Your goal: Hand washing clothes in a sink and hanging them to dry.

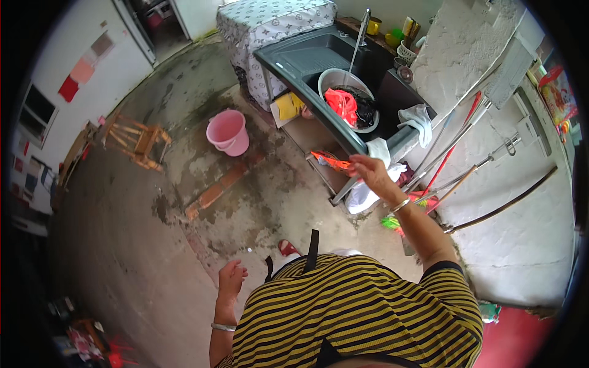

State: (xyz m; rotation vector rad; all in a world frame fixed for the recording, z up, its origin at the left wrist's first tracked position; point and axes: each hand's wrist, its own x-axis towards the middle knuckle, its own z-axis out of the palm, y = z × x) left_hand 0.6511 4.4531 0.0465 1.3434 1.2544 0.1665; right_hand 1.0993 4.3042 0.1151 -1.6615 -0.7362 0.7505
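Observation:
My right hand [372, 176], with a bangle on its wrist, is closed at the near end of the sink, its fingertips on a thin, bright orange plastic piece [332, 161] that looks like a bag. My left hand [231, 277] hangs beside my body, fingers loosely bent and apart, holding nothing. Water runs from a tap [364, 26] into a pale round basin [327, 78] in the dark sink [288, 59]. Inside the basin lie a crumpled red item [341, 105] and a shiny black one [365, 110], perhaps plastic bags.
A pink bucket [230, 136] stands on the wet concrete floor, near a row of bricks [215, 195]. Wooden stool [142, 142] at left. Cloths [416, 122] drape over the sink's edge. Long mop and broom handles [451, 150] lean on the right wall. A patterned cloth covers a table [270, 21] behind.

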